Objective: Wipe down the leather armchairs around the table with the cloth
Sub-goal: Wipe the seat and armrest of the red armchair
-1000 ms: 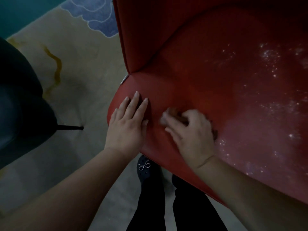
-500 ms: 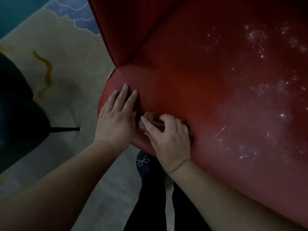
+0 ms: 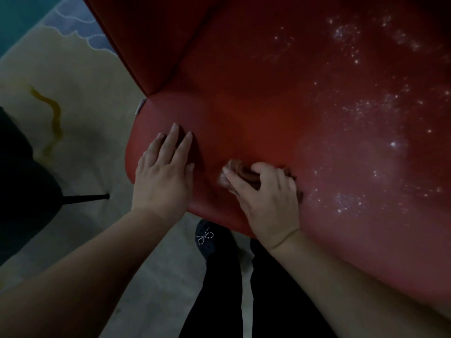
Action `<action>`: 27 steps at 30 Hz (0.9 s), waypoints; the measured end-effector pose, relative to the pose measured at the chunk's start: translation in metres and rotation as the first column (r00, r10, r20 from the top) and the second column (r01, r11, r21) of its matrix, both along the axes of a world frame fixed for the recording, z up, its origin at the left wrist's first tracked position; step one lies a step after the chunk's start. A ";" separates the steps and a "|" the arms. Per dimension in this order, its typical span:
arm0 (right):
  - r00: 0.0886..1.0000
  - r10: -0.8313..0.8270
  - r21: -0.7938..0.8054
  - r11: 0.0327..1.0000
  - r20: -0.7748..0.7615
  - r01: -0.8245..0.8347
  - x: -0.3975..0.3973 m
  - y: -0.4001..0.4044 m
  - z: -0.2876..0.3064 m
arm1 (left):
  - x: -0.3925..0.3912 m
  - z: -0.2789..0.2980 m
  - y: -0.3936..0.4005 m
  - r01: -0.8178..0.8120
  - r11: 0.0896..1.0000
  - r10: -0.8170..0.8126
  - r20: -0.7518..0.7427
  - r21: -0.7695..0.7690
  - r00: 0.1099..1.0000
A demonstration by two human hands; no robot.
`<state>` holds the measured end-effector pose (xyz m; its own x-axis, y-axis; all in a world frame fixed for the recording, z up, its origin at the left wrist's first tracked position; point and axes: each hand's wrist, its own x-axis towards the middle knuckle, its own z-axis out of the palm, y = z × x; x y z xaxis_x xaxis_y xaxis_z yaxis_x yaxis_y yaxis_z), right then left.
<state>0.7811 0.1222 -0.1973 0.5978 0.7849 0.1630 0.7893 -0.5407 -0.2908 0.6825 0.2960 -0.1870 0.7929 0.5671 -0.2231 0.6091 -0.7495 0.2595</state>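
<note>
A red leather armchair (image 3: 280, 98) fills the upper right of the head view; its seat glints with small wet specks on the right. My right hand (image 3: 267, 198) presses a bunched brown cloth (image 3: 244, 170) onto the seat near the front edge; most of the cloth is hidden under the fingers. My left hand (image 3: 163, 174) lies flat on the seat's front left corner, fingers together, holding nothing, a short gap left of the cloth.
A dark chair (image 3: 22, 191) with a thin black leg (image 3: 85, 198) stands at the left. Below is a cream rug (image 3: 80, 98) with yellow and blue patterns. My dark trousers (image 3: 219, 301) and a shoe (image 3: 210, 237) show under the seat's front edge.
My right hand slid the cloth left toward my left hand, then back to the right, opening a gap between the hands. The left hand stayed flat on the seat corner.
</note>
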 end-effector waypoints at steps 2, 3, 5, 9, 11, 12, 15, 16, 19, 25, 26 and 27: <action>1.000 0.000 -0.015 1.000 0.014 0.001 0.020 -0.012 -0.001 | 0.002 0.001 -0.006 -0.003 1.000 0.003 0.002 0.000 1.000; 1.000 -0.011 -0.023 1.000 0.020 0.012 0.035 -0.019 0.000 | 0.003 0.001 -0.009 0.004 1.000 -0.004 0.003 0.001 1.000; 0.997 -0.063 -0.018 0.998 0.050 0.064 0.072 -0.032 0.005 | 0.008 0.002 -0.014 0.014 1.000 -0.014 0.017 -0.001 1.000; 0.993 -0.111 0.029 0.994 0.050 0.109 0.105 -0.046 0.016 | 0.020 0.008 -0.019 0.037 0.999 -0.038 0.085 0.010 0.996; 0.995 -0.098 0.088 0.992 0.023 0.096 0.085 -0.047 0.018 | 0.026 0.011 -0.022 0.054 0.998 -0.056 0.111 0.018 0.992; 0.998 -0.067 0.095 0.993 0.017 0.065 0.068 -0.047 0.015 | 0.029 0.011 -0.024 0.059 0.998 -0.061 0.114 0.017 0.992; 0.997 0.046 -0.016 0.999 0.054 -0.046 0.040 -0.059 0.003 | 0.040 0.013 -0.033 0.089 0.996 -0.089 0.100 0.008 0.991; 0.995 0.075 -0.038 0.997 0.070 -0.073 0.048 -0.065 0.001 | 0.043 0.013 -0.036 0.108 0.994 -0.108 0.093 0.006 0.990; 0.991 0.081 -0.034 0.996 0.108 -0.078 0.094 -0.081 0.001 | 0.048 0.011 -0.041 0.128 0.992 -0.128 0.063 0.000 0.990; 0.993 -0.119 0.051 0.992 0.014 0.118 0.099 -0.082 0.011 | 0.055 0.010 -0.039 0.062 0.998 -0.062 0.033 -0.005 0.998; 0.994 -0.106 0.063 0.992 0.007 0.105 0.087 -0.084 0.011 | 0.056 0.010 -0.039 0.059 0.998 -0.058 0.031 -0.008 0.998; 0.998 -0.053 0.048 0.997 0.019 0.052 0.075 -0.088 0.009 | 0.056 0.010 -0.041 0.061 0.998 -0.061 0.029 -0.011 0.998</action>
